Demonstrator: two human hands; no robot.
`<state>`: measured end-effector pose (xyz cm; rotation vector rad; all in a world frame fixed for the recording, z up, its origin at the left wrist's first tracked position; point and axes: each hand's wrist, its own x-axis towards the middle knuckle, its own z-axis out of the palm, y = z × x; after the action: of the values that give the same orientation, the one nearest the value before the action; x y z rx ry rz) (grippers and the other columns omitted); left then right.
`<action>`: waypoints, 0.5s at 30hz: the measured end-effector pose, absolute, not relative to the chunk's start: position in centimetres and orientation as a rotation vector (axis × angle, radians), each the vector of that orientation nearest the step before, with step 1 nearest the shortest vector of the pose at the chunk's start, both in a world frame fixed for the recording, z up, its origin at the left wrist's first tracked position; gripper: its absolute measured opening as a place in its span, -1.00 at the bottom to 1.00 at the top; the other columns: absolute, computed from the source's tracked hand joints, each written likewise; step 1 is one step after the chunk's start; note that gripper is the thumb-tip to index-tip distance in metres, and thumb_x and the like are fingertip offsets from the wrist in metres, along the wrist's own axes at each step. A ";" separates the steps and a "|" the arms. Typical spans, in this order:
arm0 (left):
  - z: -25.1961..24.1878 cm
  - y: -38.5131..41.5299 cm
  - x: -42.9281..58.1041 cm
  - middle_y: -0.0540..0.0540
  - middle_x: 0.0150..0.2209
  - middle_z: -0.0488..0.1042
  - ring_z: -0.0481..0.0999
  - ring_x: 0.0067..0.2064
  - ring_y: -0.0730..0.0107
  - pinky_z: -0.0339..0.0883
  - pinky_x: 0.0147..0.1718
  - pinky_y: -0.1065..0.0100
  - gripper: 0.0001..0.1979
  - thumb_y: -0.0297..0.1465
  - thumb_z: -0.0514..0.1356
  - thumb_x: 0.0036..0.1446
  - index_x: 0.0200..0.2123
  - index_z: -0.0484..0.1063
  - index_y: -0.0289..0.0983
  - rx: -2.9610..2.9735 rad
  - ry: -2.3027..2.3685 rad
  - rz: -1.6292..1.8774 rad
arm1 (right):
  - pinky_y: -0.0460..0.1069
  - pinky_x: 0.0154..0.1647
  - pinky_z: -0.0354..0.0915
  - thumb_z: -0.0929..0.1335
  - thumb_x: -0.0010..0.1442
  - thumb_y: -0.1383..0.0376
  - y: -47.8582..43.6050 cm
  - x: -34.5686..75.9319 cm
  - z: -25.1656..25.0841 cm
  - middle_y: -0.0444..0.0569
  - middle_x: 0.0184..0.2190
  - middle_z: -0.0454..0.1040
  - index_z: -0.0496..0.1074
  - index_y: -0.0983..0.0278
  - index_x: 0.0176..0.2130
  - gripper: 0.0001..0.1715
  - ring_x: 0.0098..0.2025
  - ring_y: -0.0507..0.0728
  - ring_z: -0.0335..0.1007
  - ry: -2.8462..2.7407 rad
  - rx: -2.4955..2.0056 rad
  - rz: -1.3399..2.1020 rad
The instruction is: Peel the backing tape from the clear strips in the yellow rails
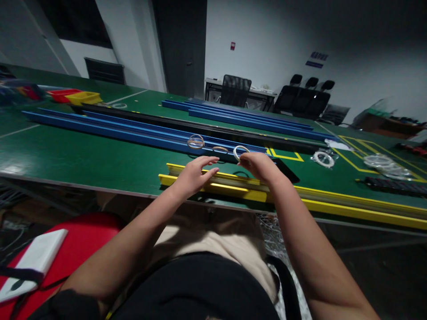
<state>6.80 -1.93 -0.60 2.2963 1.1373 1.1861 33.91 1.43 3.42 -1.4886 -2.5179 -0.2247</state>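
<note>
My right hand [259, 165] pinches a thin white ring [235, 154], perhaps a coil or a tape roll, and holds it tilted above the table. My left hand [195, 177] is open, its thumb and fingers apart with nothing between them. Below both hands runs a yellow channel rail [233, 190] along the table's near edge. Just beyond my left hand, a coppery coil of several loops [195, 142] rests at the long blue rail [133, 133]. A brown ring [220, 150] lies between that coil and the white ring.
Behind the blue rail lies a black rail [200, 128], then more blue rails [247, 119]. Plastic-wrapped white coils [323, 158] and a black strip [393, 186] are on the right. Red [63, 95] and yellow bins [85, 98] stand far left. A red stool [90, 229] carries a white box [36, 262].
</note>
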 end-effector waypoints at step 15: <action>-0.4 -3.5 7.0 -0.09 -0.27 0.63 0.62 -0.24 0.30 0.49 -0.21 0.30 -0.72 -0.20 0.35 0.09 -0.20 0.55 -0.25 1.780 0.993 1.333 | -0.08 -0.35 0.04 0.28 0.40 0.14 -5.8 27.3 3.6 -0.04 -0.31 0.56 0.49 0.23 -0.21 -0.72 -0.34 0.02 0.37 -2.501 -1.211 -0.188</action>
<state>7.01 -3.49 -0.40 1.7803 0.9933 1.3332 27.33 -5.80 3.62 -1.2115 -2.5008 -0.1881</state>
